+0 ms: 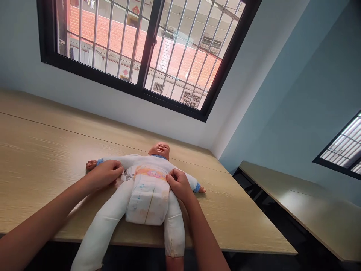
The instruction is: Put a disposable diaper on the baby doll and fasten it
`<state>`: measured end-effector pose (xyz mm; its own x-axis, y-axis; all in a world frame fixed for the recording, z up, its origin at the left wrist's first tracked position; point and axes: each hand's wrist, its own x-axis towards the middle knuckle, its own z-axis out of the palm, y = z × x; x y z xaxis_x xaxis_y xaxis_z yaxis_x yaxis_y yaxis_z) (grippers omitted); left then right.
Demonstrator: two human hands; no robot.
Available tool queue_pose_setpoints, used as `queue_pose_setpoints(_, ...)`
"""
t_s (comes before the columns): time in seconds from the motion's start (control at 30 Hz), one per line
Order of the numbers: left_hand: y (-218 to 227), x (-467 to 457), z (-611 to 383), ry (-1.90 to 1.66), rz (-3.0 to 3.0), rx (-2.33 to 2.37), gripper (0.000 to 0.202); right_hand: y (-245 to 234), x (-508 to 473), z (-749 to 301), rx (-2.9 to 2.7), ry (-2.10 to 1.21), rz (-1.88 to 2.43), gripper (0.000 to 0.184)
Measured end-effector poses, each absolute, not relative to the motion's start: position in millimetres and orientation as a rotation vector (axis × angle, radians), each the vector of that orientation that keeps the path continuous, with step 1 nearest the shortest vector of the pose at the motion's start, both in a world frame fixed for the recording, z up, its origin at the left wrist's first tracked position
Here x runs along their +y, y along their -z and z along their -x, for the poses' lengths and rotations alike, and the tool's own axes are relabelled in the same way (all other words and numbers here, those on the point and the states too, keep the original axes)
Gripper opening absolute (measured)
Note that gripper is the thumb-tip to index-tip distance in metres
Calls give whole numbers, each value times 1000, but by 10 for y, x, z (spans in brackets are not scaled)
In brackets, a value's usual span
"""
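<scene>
A baby doll (160,150) in white clothes with blue cuffs lies on its back, arms spread, its legs reaching past the table's near edge. Over its belly and between its legs sits a white diaper (148,199) with an orange printed band at the waist. At the doll's hip on the left of the view, my left hand (108,172) is closed, pinching the white side of the diaper. My right hand (178,182) is closed at the opposite end of the waistband, with thumb and finger pressed on the diaper's edge.
The doll lies on a light wooden table (56,150) pushed against the wall below a barred window (141,87). A second wooden table (304,203) stands to the right across a dark gap. Another window (342,150) is on the right wall.
</scene>
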<state>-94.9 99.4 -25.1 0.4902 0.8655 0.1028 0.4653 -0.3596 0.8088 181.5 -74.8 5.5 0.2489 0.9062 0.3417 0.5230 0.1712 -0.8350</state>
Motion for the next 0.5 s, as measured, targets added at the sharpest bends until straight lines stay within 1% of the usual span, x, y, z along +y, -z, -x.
queue_pose_setpoints(0.1,401,1131,1158,-787,-2202,1254,27,-35,-729,-1816,-1397,-465,1489,25)
queue_pose_setpoints(0.2,501,1172,1290,-889,-2181,1260,26,-22,-717,-1809,-1394,-470,1493,31)
queue_pose_setpoints(0.3,552,1130,1335,-905,-2161,1249,24,-18,-716,-1799,-1382,-486,1492,35)
queue_pose_setpoints(0.5,547,1027,1341,-936,-2123,1258,29,-5,-732,-1796,-1385,-468,1482,31)
